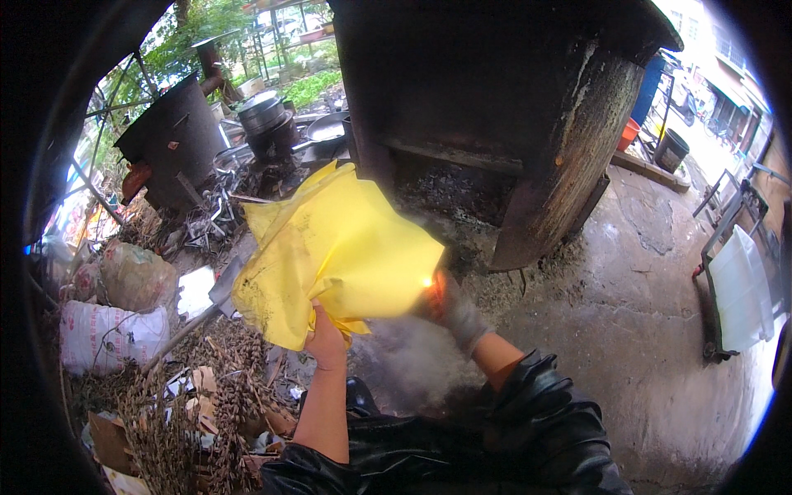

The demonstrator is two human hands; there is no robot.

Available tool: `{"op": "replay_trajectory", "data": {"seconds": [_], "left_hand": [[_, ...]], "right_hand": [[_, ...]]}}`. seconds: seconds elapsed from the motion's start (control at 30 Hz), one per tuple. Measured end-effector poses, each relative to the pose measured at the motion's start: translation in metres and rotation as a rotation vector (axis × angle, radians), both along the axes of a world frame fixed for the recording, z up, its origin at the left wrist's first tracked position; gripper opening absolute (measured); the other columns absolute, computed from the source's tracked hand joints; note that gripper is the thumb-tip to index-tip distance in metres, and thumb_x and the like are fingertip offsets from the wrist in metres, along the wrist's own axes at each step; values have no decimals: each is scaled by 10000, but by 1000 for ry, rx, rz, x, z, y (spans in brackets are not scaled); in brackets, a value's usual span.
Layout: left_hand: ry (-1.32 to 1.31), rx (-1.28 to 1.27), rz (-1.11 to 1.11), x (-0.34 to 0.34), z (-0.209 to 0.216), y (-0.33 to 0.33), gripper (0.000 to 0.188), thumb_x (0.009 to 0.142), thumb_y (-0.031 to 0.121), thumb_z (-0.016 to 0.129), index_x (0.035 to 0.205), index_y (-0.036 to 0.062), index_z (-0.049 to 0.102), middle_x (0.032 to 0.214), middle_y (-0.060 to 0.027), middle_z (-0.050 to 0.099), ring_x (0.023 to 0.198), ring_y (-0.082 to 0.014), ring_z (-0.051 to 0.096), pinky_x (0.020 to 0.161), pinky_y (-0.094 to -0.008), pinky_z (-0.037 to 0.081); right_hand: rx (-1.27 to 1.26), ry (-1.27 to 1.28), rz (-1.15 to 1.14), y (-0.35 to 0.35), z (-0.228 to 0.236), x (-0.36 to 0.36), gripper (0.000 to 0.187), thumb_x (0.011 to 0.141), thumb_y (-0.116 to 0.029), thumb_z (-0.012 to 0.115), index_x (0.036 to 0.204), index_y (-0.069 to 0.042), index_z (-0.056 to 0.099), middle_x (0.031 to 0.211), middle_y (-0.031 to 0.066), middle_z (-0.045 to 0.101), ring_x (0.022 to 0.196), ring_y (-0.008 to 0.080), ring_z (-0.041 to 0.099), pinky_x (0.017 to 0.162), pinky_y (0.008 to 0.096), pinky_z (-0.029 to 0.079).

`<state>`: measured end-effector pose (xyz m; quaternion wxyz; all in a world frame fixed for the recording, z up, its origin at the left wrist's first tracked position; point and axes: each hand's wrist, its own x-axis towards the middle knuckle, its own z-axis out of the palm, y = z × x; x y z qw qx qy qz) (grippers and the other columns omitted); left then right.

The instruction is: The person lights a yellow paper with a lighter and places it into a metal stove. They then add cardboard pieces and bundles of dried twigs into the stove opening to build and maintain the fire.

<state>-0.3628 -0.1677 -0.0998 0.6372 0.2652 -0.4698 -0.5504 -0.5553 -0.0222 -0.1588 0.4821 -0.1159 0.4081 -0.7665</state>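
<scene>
A large crumpled yellow sheet (pixel 346 239), smudged dark along its left side, spreads out in front of me. My left hand (pixel 327 340), bare, pinches its lower edge. At its right corner is my right hand (pixel 455 312) in a grey glove, fingers closed. A small bright orange flame (pixel 428 283) glows between those fingers and the sheet's edge. Whatever the glove holds is hidden by the glare and the fingers. Beyond the sheet stands a big soot-blackened furnace (pixel 487 82), with a low opening (pixel 454 190) that has ash in it.
Dry twigs and paper scraps (pixel 190 412) lie at my lower left, beside a white sack (pixel 111 337). Farther back are a metal pot (pixel 262 114) on a small stove and a dark drum (pixel 177 140). On the right, a cart (pixel 730 247) carries a white plastic bin (pixel 741 289) on concrete.
</scene>
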Motion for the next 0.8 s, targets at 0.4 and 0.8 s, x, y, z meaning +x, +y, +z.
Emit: {"op": "replay_trajectory", "data": {"seconds": [0.4, 0.8], "left_hand": [[-7, -14, -9, 1, -5, -1, 390, 936, 46, 596, 1301, -8, 471, 1305, -95, 518, 1122, -205, 532, 951, -327, 452], [-23, -13, -29, 3, -1, 2, 386, 934, 55, 597, 1296, -11, 483, 1301, -102, 524, 1123, -201, 530, 936, -322, 463]], "right_hand": [[219, 442, -173, 28, 52, 4, 663, 891, -724, 397, 836, -98, 607, 724, 0, 543, 605, 94, 465, 556, 240, 401], [289, 309, -221, 33, 75, 7, 457, 953, -530, 462, 861, -98, 580, 741, 5, 546, 639, 98, 474, 572, 242, 402]]}}
